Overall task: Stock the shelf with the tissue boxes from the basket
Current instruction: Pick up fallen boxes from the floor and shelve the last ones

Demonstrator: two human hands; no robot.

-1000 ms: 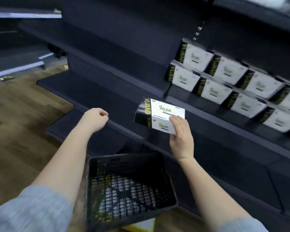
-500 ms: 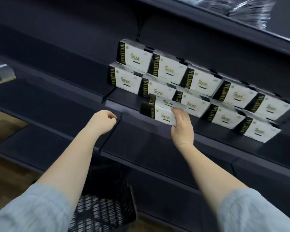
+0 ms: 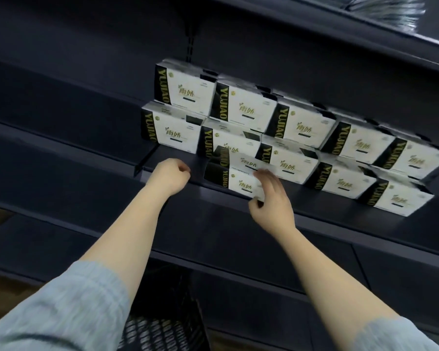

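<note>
At front edge of the shelf (image 3: 314,219), left end of the stocked run: tissue box (image 3: 235,177), white face, black band on its left side with gold "YUJIAO" lettering, small gold and dark print in the middle. Slightly motion-blurred. Box sits at the shelf's front lip, in front of the lower row, touching the stacked boxes (image 3: 302,127) behind it.

Stacked boxes: same design, two tiers, running from mid-shelf toward the right end, upper tier set back a bit.

Shelving is dark, near black, several levels with a dark back panel. Shiny wrapped packs (image 3: 390,8) on the shelf above, top right corner. Black mesh basket (image 3: 162,323) on the floor below, between the forearms. Strip of wood floor at far left edge.

Right hand (image 3: 270,198): fingers lie over the box's right end, thumb curled under its lower right corner, so it's a pinch grip on that end. Left hand (image 3: 170,176): fingers curled into a loose fist, holding nothing, just left of the box, not touching it. Light grey sleeves on both arms.
</note>
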